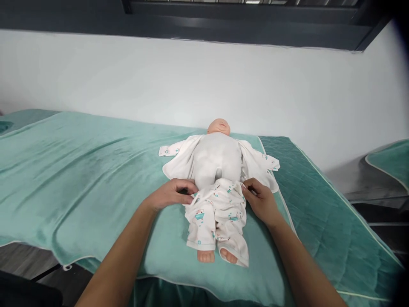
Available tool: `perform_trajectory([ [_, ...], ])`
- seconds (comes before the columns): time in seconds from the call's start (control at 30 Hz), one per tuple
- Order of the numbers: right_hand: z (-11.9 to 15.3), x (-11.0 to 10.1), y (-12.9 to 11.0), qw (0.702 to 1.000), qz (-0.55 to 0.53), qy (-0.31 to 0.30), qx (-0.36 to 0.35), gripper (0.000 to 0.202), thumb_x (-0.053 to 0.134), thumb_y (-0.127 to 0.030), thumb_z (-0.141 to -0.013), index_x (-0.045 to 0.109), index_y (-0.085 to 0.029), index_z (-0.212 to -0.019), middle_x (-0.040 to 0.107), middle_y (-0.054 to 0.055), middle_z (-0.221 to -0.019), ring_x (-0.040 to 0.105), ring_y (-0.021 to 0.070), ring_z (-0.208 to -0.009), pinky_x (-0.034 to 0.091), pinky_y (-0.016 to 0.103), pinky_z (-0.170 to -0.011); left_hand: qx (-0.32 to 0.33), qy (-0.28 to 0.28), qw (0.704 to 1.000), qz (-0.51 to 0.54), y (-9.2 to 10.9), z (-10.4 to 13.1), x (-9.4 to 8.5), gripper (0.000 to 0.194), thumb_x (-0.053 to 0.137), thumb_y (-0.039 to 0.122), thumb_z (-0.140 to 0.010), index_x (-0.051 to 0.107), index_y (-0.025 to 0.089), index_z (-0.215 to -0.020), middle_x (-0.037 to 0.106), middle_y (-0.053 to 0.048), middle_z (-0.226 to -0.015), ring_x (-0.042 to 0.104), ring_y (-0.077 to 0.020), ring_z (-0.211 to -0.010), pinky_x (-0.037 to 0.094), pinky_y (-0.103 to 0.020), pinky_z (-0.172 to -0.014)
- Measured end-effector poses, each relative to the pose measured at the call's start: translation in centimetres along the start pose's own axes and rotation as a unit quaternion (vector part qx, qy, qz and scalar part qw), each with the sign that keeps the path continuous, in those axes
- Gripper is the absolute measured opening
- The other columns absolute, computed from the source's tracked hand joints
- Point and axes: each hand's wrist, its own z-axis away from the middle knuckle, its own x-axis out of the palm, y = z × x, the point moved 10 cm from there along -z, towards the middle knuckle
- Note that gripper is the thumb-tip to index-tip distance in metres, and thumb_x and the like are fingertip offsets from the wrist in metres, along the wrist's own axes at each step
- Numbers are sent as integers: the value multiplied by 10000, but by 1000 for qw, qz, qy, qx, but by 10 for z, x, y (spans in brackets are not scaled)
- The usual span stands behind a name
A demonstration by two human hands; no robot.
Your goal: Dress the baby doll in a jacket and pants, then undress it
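Note:
A baby doll (217,154) lies on its back, head toward the wall and feet toward me. White printed baby pants (211,209) cover its legs up to about the thighs, and both feet stick out of the cuffs. My left hand (175,192) pinches the waistband at its left side. On the other side my right hand (259,198) grips the waistband between thumb and fingers. A white baby jacket (183,155) lies spread open under the doll's torso, its printed sleeves stretched out to both sides.
A light green blanket (96,170) covers the bed and hangs over its front edge. Darker quilted green bedding (319,213) lies to the right. Behind is a white wall (128,81) with a dark frame (223,25) above. Another green cover (390,164) shows at far right.

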Motion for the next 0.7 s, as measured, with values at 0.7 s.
perform_trajectory([
  [0.7,-45,-19,-24,982,167,80,-46,279,570,-497,-911,529,-241,-809,491,-46,-596,418,139,-558,312,274,-564,64,351,934,30,-16,-1,-51,189,598,338,-873,543,223,-1012,617,-2,-968,564,-139,-851,437,-246,-748],
])
